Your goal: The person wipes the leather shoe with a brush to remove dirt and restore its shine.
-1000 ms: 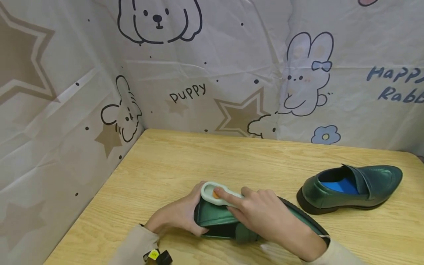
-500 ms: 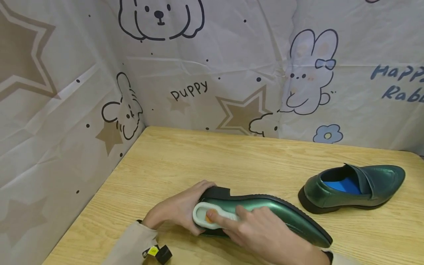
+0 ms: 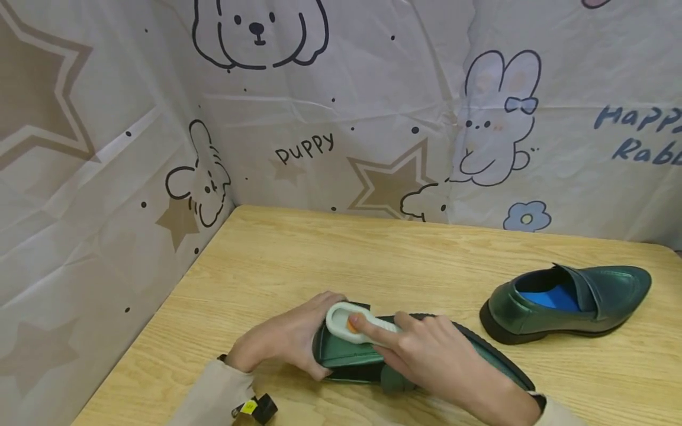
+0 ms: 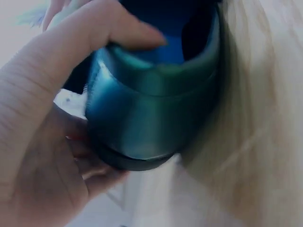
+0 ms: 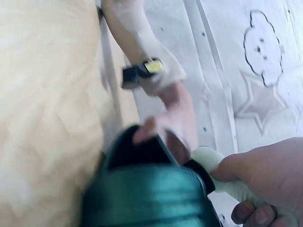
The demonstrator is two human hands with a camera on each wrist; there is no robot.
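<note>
A dark green loafer lies tilted on its side on the table, its opening towards me. My left hand grips the heel; in the left wrist view the thumb reaches into the opening over the heel's back rim, with fingers under the heel. My right hand holds a pale green brush with an oval head, a fingertip pressing on its orange part. The head overlaps the shoe's side near the heel and sole edge. Its underside is hidden. The right wrist view shows the brush beyond the blurred shoe.
The matching green loafer with a blue insole stands upright at the right of the wooden table, toe pointing right. Behind and to the left hangs a pale cloth printed with cartoon animals and stars. A black device sits at my left sleeve.
The brush moved towards me and down the shoe's side, then back up towards the sole edge. The shoe's visible tilt shifted slightly; the left hand keeps its grip. The other loafer stayed put.
</note>
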